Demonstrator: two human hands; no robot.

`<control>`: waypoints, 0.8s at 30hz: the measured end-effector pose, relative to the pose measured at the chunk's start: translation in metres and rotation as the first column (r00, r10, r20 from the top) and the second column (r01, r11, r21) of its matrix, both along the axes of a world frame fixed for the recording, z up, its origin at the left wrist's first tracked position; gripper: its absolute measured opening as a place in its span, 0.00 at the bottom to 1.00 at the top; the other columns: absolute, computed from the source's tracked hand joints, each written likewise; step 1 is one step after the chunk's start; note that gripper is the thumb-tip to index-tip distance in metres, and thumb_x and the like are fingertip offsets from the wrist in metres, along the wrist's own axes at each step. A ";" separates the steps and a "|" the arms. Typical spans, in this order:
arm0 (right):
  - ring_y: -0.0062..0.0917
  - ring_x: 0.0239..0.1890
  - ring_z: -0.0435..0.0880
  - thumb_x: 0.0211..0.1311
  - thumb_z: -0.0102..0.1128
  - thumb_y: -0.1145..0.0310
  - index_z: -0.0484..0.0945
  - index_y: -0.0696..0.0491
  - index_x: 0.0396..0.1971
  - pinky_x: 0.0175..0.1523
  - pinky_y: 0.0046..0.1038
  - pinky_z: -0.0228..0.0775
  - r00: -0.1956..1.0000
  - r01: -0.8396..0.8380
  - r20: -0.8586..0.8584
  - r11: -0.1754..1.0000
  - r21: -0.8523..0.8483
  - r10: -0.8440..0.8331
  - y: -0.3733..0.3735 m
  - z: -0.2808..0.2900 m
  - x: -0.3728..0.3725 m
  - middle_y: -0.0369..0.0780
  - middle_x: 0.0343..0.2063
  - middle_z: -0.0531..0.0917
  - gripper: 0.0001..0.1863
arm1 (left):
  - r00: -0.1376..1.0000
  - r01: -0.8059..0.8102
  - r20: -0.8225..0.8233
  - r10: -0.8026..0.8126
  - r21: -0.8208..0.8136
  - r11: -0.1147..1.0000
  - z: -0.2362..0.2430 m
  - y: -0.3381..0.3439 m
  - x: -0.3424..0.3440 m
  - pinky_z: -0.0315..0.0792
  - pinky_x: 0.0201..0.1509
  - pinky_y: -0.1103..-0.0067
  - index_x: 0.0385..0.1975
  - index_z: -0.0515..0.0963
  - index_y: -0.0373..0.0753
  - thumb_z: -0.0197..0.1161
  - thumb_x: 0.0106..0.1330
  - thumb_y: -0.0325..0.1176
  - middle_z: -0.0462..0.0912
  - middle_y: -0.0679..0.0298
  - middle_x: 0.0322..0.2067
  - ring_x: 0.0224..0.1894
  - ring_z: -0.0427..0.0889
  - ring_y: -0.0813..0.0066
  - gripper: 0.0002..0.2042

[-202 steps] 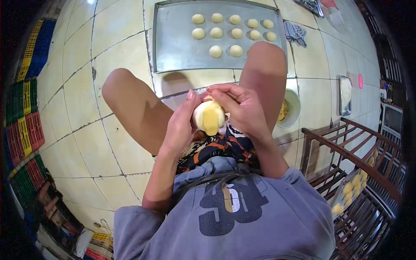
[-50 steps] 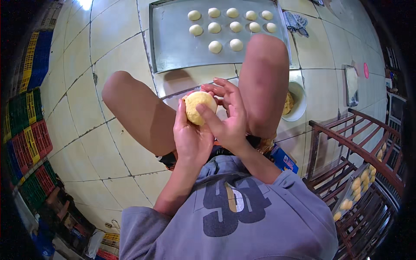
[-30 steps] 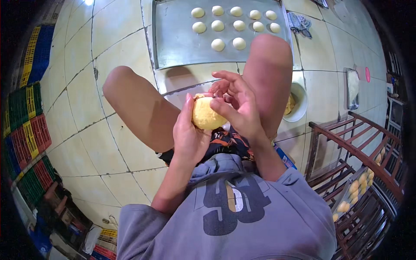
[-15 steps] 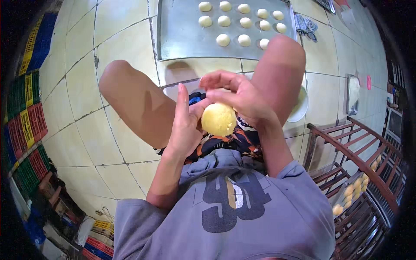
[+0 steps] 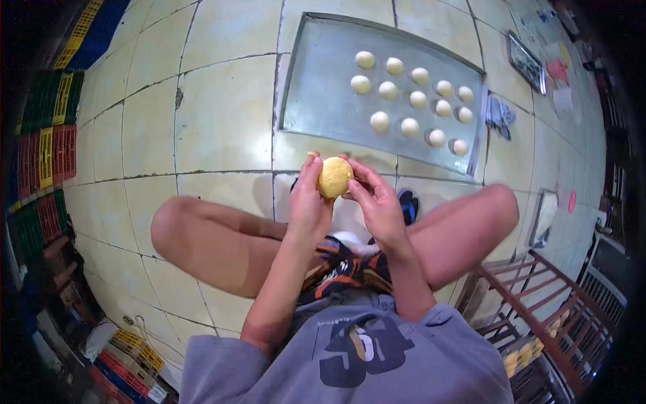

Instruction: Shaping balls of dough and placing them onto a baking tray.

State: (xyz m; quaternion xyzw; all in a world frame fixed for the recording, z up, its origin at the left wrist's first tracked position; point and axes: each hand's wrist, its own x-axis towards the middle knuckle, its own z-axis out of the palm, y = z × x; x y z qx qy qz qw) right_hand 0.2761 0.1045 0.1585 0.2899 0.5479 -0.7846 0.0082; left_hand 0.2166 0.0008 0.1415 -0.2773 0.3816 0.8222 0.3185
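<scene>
Between both of my hands is a rounded yellow dough ball (image 5: pixel 334 178) with a rough surface. My left hand (image 5: pixel 309 198) cups its left side, thumb raised along the edge. My right hand (image 5: pixel 377 205) grips its right side with thumb and curled fingers; the fingertips behind the ball are partly hidden. Beyond my hands a large shallow metal tray (image 5: pixel 316 67) lies on the floor, with several smooth pale dough balls (image 5: pixel 417 99) set out in rows on its right part.
My bare legs (image 5: pixel 208 239) are spread either side. Crumpled cloth (image 5: pixel 499 114) lies beside the tray, a black-and-blue sandal (image 5: pixel 408 206) by my right leg. Metal pans (image 5: pixel 526 62) are at right, a brown rack (image 5: pixel 525 296) with golden buns at lower right. Stacked plastic crates (image 5: pixel 50 158) line the left.
My knees have dropped outward into a wider, lower spread. The view has shifted, so the tray shows further right and lower. My fingers have closed round the yellow ball again.
</scene>
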 end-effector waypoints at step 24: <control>0.24 0.43 0.79 0.62 0.46 0.81 0.70 0.58 0.58 0.48 0.22 0.73 0.982 0.116 0.113 0.959 0.259 -0.149 0.009 -0.222 -0.098 0.42 0.46 0.80 0.22 | 0.804 -0.010 -0.331 -0.494 -0.838 0.545 -0.188 -0.015 -0.101 0.72 0.48 0.76 0.59 0.68 0.34 0.49 0.71 0.33 0.82 0.56 0.40 0.39 0.80 0.65 0.19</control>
